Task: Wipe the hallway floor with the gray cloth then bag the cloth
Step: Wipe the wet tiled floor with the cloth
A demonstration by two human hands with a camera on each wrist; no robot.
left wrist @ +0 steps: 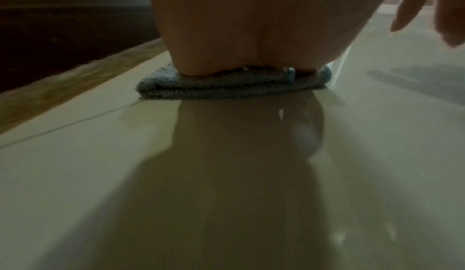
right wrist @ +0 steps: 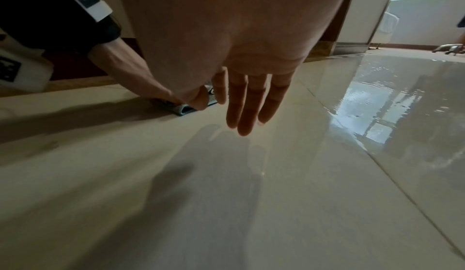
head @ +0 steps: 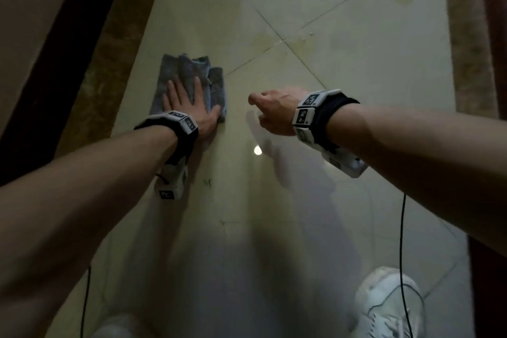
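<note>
A folded gray cloth (head: 192, 74) lies on the pale tiled hallway floor (head: 274, 200), close to the left wall. My left hand (head: 189, 107) presses flat on it with straight, spread fingers. From the left wrist view the palm (left wrist: 251, 26) sits on top of the cloth (left wrist: 226, 87). My right hand (head: 271, 111) hovers just above the floor to the right of the cloth, holding nothing, its fingers (right wrist: 241, 103) hanging straight and relaxed. A corner of the cloth (right wrist: 183, 110) shows under the left hand (right wrist: 141, 79) in the right wrist view. No bag is in view.
A dark baseboard and brown border strip (head: 90, 85) run along the left wall. Yellowish stains and water drops (head: 299, 41) mark the tiles further ahead. My white shoe (head: 389, 304) stands at lower right, with a black cable (head: 402, 241) hanging from the right wrist.
</note>
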